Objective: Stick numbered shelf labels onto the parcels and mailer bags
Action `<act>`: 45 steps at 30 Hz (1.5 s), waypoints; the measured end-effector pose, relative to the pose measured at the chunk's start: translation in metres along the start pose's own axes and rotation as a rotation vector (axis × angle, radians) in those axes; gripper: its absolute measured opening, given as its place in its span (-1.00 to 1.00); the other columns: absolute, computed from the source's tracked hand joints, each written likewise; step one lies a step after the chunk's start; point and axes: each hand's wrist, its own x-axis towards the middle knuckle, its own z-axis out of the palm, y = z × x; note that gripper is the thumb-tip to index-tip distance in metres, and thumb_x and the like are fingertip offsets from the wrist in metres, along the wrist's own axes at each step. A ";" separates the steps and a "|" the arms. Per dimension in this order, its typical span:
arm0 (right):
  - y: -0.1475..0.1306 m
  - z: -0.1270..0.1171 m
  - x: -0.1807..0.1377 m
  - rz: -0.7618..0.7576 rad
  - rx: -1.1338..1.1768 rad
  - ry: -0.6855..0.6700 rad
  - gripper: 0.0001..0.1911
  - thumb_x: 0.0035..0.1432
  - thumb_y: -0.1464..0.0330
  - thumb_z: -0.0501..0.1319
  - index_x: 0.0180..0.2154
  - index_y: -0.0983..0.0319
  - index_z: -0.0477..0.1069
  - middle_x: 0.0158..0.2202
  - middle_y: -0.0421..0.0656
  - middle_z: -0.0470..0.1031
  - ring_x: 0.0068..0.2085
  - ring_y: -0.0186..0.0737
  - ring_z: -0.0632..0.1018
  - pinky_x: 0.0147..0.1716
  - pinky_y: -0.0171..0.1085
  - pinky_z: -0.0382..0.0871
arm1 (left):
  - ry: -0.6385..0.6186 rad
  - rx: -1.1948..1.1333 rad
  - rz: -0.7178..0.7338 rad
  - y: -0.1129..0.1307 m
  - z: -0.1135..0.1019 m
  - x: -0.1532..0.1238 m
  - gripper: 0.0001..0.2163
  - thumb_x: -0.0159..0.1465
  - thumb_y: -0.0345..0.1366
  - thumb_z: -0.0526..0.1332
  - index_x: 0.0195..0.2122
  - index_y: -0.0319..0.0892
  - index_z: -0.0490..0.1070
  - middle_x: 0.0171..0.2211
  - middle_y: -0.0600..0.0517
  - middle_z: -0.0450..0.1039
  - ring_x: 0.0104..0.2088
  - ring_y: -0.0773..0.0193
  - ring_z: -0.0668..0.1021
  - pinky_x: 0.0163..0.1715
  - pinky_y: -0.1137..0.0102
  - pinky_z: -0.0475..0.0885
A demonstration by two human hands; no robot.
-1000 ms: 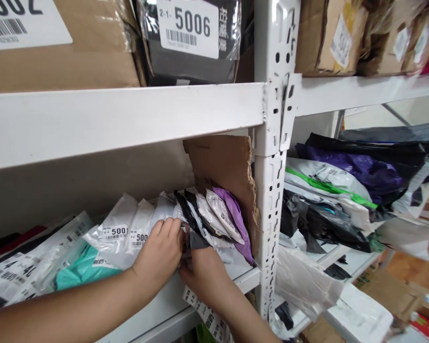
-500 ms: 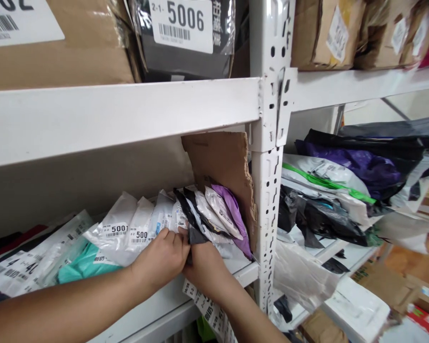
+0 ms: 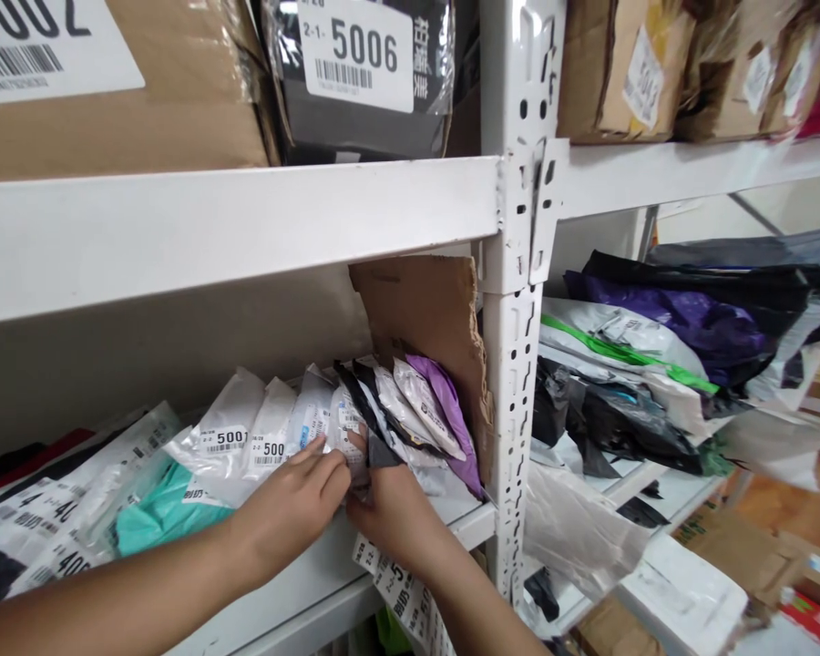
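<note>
Both my hands work in a row of plastic mailer parcels (image 3: 273,433) standing on a white shelf (image 3: 314,574). My left hand (image 3: 291,506) rests fingers-forward on the white labelled parcels marked 5001 and 500. My right hand (image 3: 389,510) pinches a white parcel with a black flap (image 3: 355,437) between thumb and fingers. A strip of printed labels (image 3: 403,597) hangs under my right wrist. Black, white and purple parcels (image 3: 437,415) lean to the right against a torn cardboard divider (image 3: 430,314).
A white steel upright (image 3: 519,301) splits the rack. The right bay holds heaped black, purple and white bags (image 3: 656,364). The upper shelf carries cardboard boxes (image 3: 109,82) and a black parcel labelled 5006 (image 3: 362,73). A teal parcel (image 3: 157,510) lies at the left.
My left hand slid back a little, down and to the left along the white parcels. My right hand stays on the parcel with the black flap. The view shifted slightly.
</note>
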 end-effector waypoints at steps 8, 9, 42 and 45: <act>-0.002 -0.004 -0.001 0.017 0.022 -0.023 -0.34 -0.12 0.55 0.18 0.11 0.24 0.29 -0.01 -0.01 0.50 0.02 0.04 0.49 -0.03 -0.10 0.37 | -0.133 -0.553 -0.351 0.001 -0.020 -0.004 -0.89 0.29 -0.40 -0.05 -0.38 -0.15 0.18 -0.29 0.05 0.23 -0.35 0.36 0.41 -0.33 0.47 0.40; -0.003 -0.005 -0.002 0.030 0.034 -0.038 -0.38 -0.13 0.53 0.21 0.06 0.22 0.33 -0.05 -0.04 0.53 -0.03 0.02 0.51 -0.06 -0.12 0.39 | -0.155 -0.599 -0.336 -0.002 -0.024 -0.006 -0.90 0.29 -0.40 -0.04 -0.36 -0.15 0.17 -0.27 0.05 0.22 -0.35 0.37 0.40 -0.32 0.48 0.38; 0.025 0.011 -0.013 -0.055 0.146 0.782 -0.78 0.22 0.32 0.16 -0.17 0.26 0.51 -0.53 -0.21 0.52 -0.61 -0.37 0.42 -0.62 -0.41 0.32 | -0.480 -0.775 -0.654 -0.049 -0.044 0.044 -0.84 0.16 -0.18 0.13 -0.46 -0.15 0.36 -0.57 0.14 0.34 -0.52 0.32 0.38 -0.53 0.46 0.18; 0.026 0.013 -0.012 -0.077 0.130 0.826 -0.79 0.21 0.36 0.15 -0.15 0.23 0.49 -0.46 -0.19 0.56 -0.58 -0.38 0.45 -0.56 -0.42 0.37 | -0.512 -0.816 -0.601 -0.053 -0.042 0.047 -0.85 0.19 -0.19 0.12 -0.41 -0.13 0.39 -0.50 0.13 0.40 -0.46 0.30 0.42 -0.48 0.46 0.23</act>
